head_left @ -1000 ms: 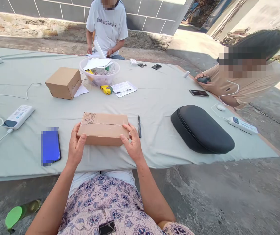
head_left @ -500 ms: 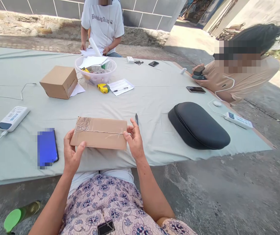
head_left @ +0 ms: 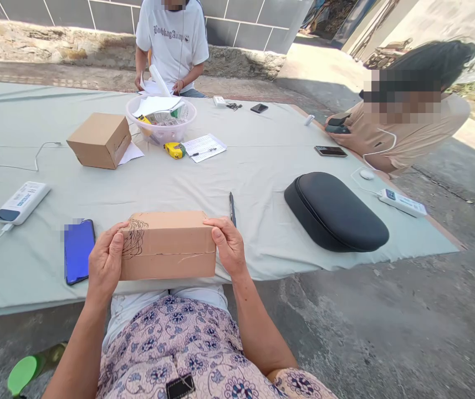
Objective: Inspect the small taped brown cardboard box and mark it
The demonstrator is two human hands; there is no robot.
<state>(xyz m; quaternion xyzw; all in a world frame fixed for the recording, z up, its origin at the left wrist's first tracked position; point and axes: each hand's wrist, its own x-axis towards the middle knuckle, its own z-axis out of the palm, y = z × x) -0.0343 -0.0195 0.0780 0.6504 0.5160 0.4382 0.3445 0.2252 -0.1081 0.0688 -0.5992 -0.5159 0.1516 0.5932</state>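
I hold a flat brown cardboard box point(head_left: 168, 245) between both hands, close to my body at the near edge of the cloth-covered table point(head_left: 262, 160). My left hand point(head_left: 105, 265) grips its left end, where a dark scribble is drawn. My right hand point(head_left: 229, 244) clasps its right end, fingers over the top. The box is tipped so its taped seam faces me. A black pen point(head_left: 231, 208) lies just beyond my right hand.
A blue phone point(head_left: 78, 250) and a white power strip point(head_left: 21, 201) lie at left. Farther back are a second cardboard box point(head_left: 100, 139), a clear bowl point(head_left: 161, 121) of papers and a yellow tape measure point(head_left: 174, 150). A black case point(head_left: 337, 211) sits at right. Two people sit at the table.
I have pulled the box toward me and rolled it, so the seamed face now points at me. Both hands shifted from its near edge to its two ends.
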